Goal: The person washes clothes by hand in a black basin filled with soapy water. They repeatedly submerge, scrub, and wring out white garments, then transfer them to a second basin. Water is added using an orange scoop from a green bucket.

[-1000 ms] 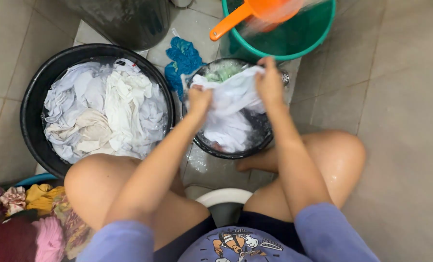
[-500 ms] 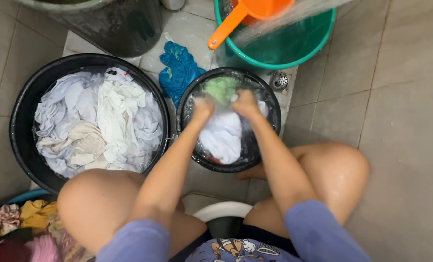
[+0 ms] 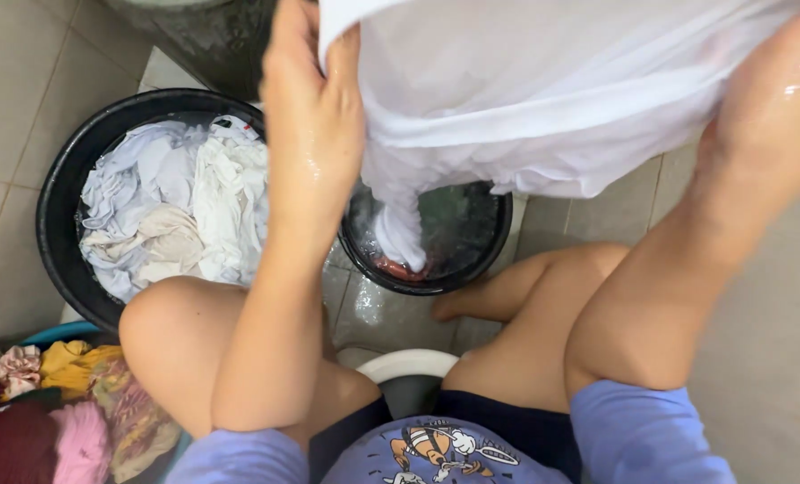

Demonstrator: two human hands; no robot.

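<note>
A wet white garment (image 3: 543,90) hangs spread wide close to the camera, filling the top of the view. My left hand (image 3: 315,108) grips its left edge and my right hand (image 3: 776,99) grips its right edge. The garment's lower tail dangles into the small black basin (image 3: 485,255) of water between my knees. Something reddish lies at the bottom of that basin. Both hands glisten with water.
A large black tub (image 3: 60,197) at the left holds several white clothes (image 3: 185,215). A heap of coloured clothes (image 3: 51,403) sits at the lower left. Grey floor tiles (image 3: 767,296) surround me, and a white stool (image 3: 409,363) shows between my legs.
Both hands were down in the small basin with the white garment; they have lifted it high and spread it, hiding the green bucket, orange scoop and blue cloth.
</note>
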